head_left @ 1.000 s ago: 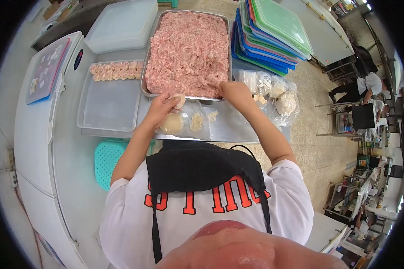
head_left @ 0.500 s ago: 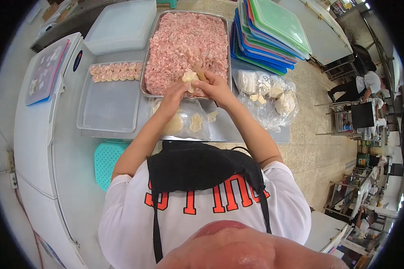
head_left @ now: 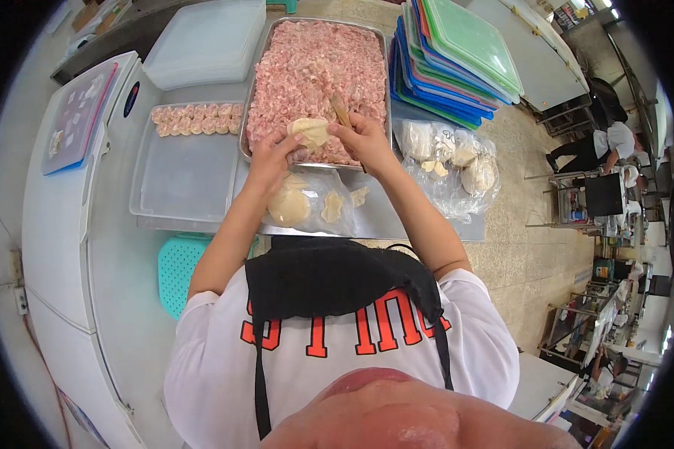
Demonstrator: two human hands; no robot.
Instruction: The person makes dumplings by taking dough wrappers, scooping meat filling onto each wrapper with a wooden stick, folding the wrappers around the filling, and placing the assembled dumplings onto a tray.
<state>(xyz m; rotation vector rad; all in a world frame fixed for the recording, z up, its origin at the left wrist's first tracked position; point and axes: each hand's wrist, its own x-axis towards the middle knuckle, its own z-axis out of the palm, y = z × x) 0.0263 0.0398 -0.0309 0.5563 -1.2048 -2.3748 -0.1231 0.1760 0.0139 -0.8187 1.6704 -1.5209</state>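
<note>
My left hand (head_left: 272, 153) pinches one side of a thin, pale dough wrapper (head_left: 309, 132), over the near end of a metal tray (head_left: 243, 142) of minced meat (head_left: 318, 71). My right hand (head_left: 367, 144) grips a flat wooden stick (head_left: 338, 109) that points away over the meat, and its fingertips touch the wrapper's right edge. Below my hands, more round wrappers (head_left: 288, 208) lie in and on a clear plastic bag. To the left, rows of small meat-filled dumplings (head_left: 196, 120) sit at the far end of a clear plastic tray (head_left: 180, 183).
Stacked translucent containers (head_left: 202, 45) stand at the back left, and a pile of coloured lids (head_left: 457, 67) at the back right. Bagged wrapper stacks (head_left: 449, 157) lie on the right. A white freezer (head_left: 60, 224) flanks the left. Other people (head_left: 614, 142) are far right.
The wrapper, crumpled between my fingers before, is now spread out wider. My left hand has shifted a little left, and the stick shows more clearly in my right hand.
</note>
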